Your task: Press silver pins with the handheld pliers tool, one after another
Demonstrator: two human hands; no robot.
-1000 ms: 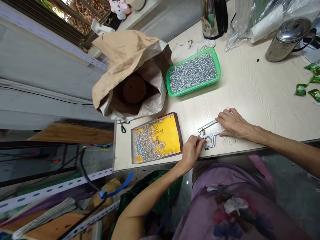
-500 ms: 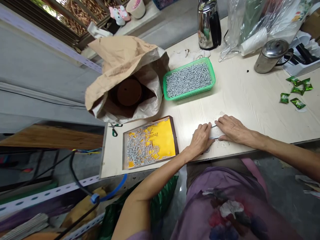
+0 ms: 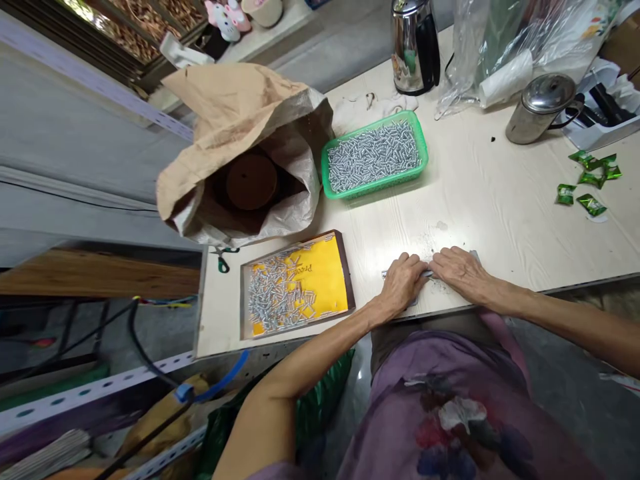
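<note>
Near the table's front edge, my left hand (image 3: pixel 403 283) has its fingers closed round a thin grey metal strip (image 3: pixel 428 273), which shows between the two hands. My right hand (image 3: pixel 459 272) grips the same strip from the other side, fingers bent and pressed together. Most of the strip is hidden under the hands. To the left lies a shallow tray (image 3: pixel 347 270) with a yellow bottom and many small silver metal pieces (image 3: pixel 273 293). A green basket (image 3: pixel 424 143) full of similar small pieces stands behind it.
A large brown paper sack (image 3: pixel 210 127) stands open at the left. Scissors (image 3: pixel 223 261) lie by the tray. Farther back are a kettle (image 3: pixel 413 50), a metal mug (image 3: pixel 537 110), plastic bags (image 3: pixel 530 33) and green wrapped packets (image 3: pixel 591 204). The table's front edge (image 3: pixel 590 285) runs beside my forearms.
Both hands have come a little lower and closer together; two separate strip edges showed between them before, one narrow strip shows now. The view has shifted slightly.
</note>
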